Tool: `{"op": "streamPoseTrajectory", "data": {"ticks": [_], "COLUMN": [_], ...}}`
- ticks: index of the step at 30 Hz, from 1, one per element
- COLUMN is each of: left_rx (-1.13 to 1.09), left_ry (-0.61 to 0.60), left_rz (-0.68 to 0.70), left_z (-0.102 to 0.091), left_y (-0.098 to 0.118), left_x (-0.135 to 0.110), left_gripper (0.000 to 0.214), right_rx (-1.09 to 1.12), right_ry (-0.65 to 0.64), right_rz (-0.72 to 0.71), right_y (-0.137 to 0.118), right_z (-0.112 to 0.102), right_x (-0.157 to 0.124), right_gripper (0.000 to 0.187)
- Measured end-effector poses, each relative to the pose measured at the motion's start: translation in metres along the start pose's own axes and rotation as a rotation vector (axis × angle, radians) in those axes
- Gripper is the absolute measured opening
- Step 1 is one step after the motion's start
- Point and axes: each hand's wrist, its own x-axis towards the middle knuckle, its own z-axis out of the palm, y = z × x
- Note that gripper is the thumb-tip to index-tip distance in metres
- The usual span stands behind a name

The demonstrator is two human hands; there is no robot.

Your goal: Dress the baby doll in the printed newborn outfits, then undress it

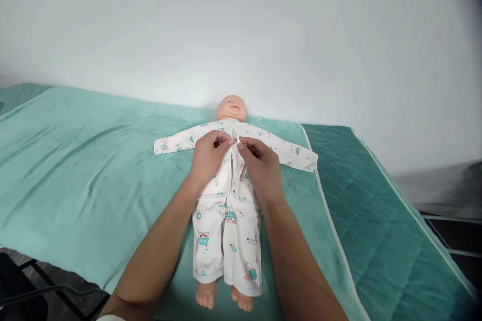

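Note:
A baby doll [230,108] lies on its back, its head toward the wall. It wears a white printed shirt [176,142] with long sleeves spread to both sides, and matching printed trousers [208,238]; its bare feet show below. The shirt front is parted below the chest, and a button shows on the left edge. My left hand [214,153] pinches the left front edge of the shirt at the chest. Opposite it, my right hand [259,160] pinches the right front edge. The fingertips nearly meet, and they partly hide the fastening between them.
Under the doll lies a light green blanket [94,180], wrinkled at the left. A darker green quilted cover [376,210] runs along the right. Behind stands a white wall [241,35]. Metal frame bars [56,286] and a dark object show at the lower left.

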Motion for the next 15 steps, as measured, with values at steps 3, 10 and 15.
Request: {"op": "streamPoseTrajectory", "data": {"ticks": [3, 10, 15], "left_rx": [-0.014, -0.099, -0.084], "left_ry": [-0.026, -0.07, -0.054], "left_rz": [-0.031, -0.052, -0.053], "left_z": [-0.003, -0.008, -0.0078], "left_y": [-0.0021, -0.0056, -0.005], "left_x": [0.0012, 0.0016, 0.0013], "left_gripper": [0.012, 0.013, 0.014], "right_rx": [-0.02, -0.05, -0.063], "right_ry": [-0.007, -0.042, -0.067], "right_rz": [0.02, -0.002, 0.008], "right_y": [-0.0005, 0.001, -0.0007], "right_z": [0.0012, -0.0005, -0.0016], "right_x": [-0.0012, -0.0006, -0.0006], "right_gripper": [0.027, 0.026, 0.028]}}
